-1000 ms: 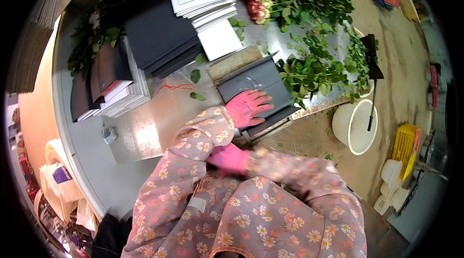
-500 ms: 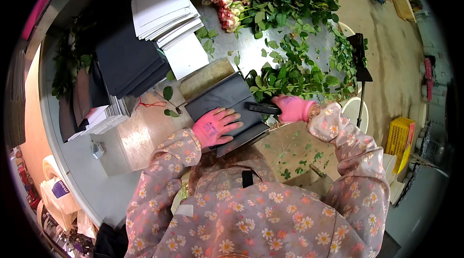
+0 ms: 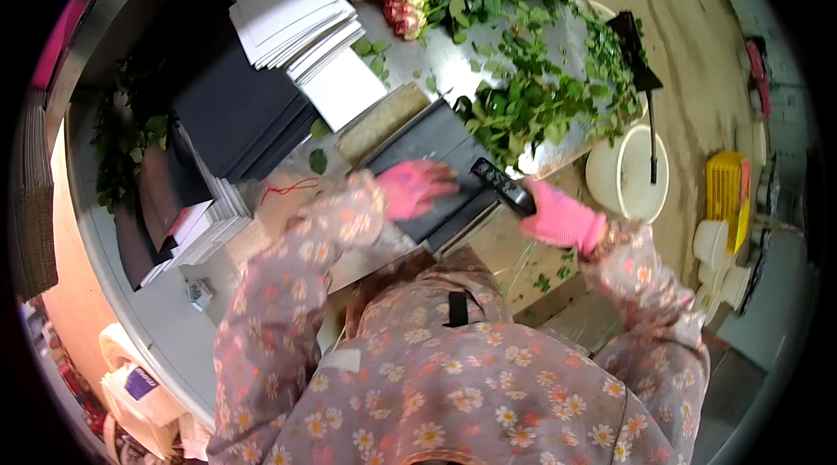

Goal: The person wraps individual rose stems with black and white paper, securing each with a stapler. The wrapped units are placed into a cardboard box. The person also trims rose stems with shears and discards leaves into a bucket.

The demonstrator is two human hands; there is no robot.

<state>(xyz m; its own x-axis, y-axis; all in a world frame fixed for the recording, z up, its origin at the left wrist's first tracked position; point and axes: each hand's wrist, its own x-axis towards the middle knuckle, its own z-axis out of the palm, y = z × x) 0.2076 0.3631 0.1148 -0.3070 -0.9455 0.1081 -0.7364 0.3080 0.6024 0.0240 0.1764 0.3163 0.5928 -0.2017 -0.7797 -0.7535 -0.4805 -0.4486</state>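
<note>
A dark grey wrapping sheet (image 3: pixel 423 147), folded into a flat packet, lies at the table's front edge. Over its left part is my left hand (image 3: pixel 417 190) in a pink glove, fingers spread and a little blurred; whether it touches the sheet I cannot tell. My right hand (image 3: pixel 558 217), in a matching glove, is closed round a black stapler (image 3: pixel 504 186). The stapler's front end is by the packet's right edge. Green leafy stems (image 3: pixel 501 129) lie just beyond that edge. What the packet contains is hidden.
White sheets (image 3: pixel 292 12) are stacked on dark sheets (image 3: pixel 240 121) at the back left. Pink-edged roses (image 3: pixel 401 3) with leafy stems lie at the far side. A white bucket (image 3: pixel 602 177) stands beyond the table's right edge, a yellow crate (image 3: pixel 724 195) farther right. A red string (image 3: pixel 292 189) lies nearby.
My right hand has drawn the stapler toward me and right, tilting it. My left hand has lifted or slid slightly up and right on the packet. The whole view has shifted somewhat.
</note>
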